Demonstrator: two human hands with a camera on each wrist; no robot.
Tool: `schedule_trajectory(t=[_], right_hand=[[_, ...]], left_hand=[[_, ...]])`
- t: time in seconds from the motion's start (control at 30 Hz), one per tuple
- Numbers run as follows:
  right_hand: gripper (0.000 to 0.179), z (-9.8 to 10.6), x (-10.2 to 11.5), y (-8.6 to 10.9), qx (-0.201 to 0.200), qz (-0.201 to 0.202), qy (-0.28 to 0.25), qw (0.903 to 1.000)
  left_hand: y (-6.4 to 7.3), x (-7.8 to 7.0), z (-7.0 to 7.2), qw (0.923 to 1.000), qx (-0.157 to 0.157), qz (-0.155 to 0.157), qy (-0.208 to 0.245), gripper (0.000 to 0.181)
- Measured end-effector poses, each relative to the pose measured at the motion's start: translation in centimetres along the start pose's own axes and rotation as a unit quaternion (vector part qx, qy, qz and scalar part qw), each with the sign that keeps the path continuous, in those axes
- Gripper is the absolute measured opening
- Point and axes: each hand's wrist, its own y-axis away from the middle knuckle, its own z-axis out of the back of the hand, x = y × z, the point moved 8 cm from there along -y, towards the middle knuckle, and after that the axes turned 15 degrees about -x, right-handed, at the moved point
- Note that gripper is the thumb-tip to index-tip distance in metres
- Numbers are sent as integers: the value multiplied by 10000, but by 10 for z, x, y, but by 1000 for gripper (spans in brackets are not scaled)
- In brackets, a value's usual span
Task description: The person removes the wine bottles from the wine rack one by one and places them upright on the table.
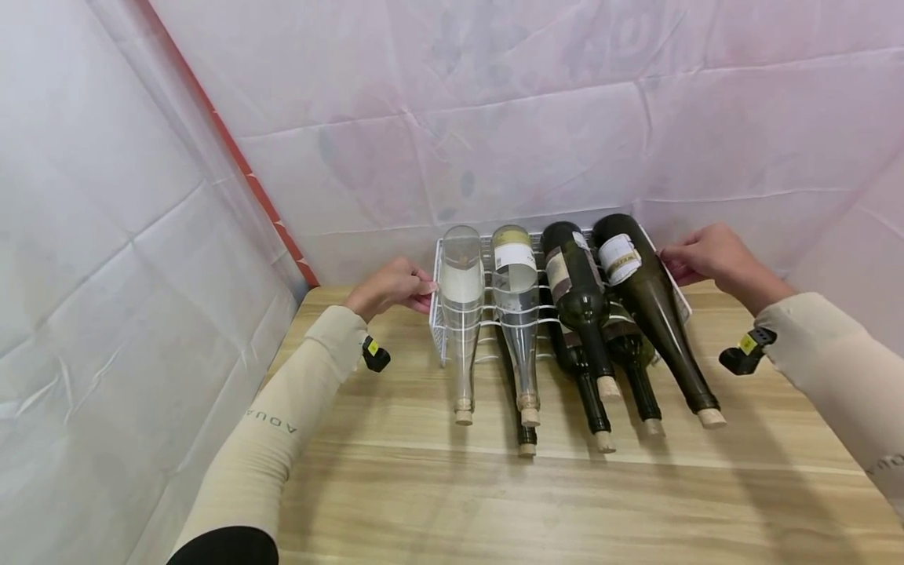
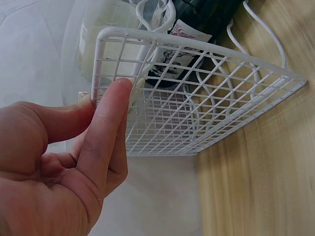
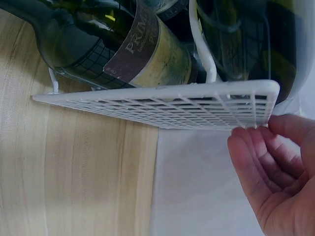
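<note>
Two pinching grips, from left hand and right hand, equally near, at opposite ends of white wire rack of bottles, right of frame centre, with long axis crosswise between them.

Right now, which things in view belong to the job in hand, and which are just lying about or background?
Apparently the job: left hand, right hand, white wire rack, clear bottles, dark bottles.

Background: wooden table, sheeting, wrist cameras.
</note>
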Motion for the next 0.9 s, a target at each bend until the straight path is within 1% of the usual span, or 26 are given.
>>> schedule_trajectory(t=[0.07,0.27,0.33,0.4,0.47,0.53,0.6,0.63,0.7,0.73,0.8,0.83,0.9], right_hand=[[21,1,2,2,-48,56,199,9998],[38,2,9,5,-49,218,523,9984],[40,3,12,6,-65,345,726,9967],[40,5,16,7,-146,583,1062,9925],[39,7,23,9,-241,1010,1509,9831],[36,9,31,11,-441,1562,1942,9674],[33,11,39,14,-634,2029,2199,9521],[32,12,41,16,-741,2197,2303,9451],[32,14,45,19,-890,2389,2387,9370],[33,14,46,21,-902,2402,2379,9368],[36,14,47,24,-864,2321,2358,9397],[39,13,48,25,-819,2246,2359,9419],[45,10,49,28,-623,2054,2264,9501]], left_hand=[[0,0,-1,10000,27,7,11,25],[0,0,-3,10000,45,-8,32,23],[0,0,-3,10000,40,3,41,23],[0,0,-2,10000,32,19,39,23],[0,0,-2,10000,25,14,28,23],[1,-1,-2,10000,17,-3,5,23],[1,-1,-2,10000,13,-13,-7,23],[1,-1,-2,10000,16,-18,-8,23],[1,-1,-2,10000,23,-15,-6,23],[1,-1,-2,10000,19,-16,0,23],[1,-1,-2,10000,22,-16,33,23],[1,-1,-2,10000,25,-26,38,23],[1,0,-2,10000,17,-43,43,23]])
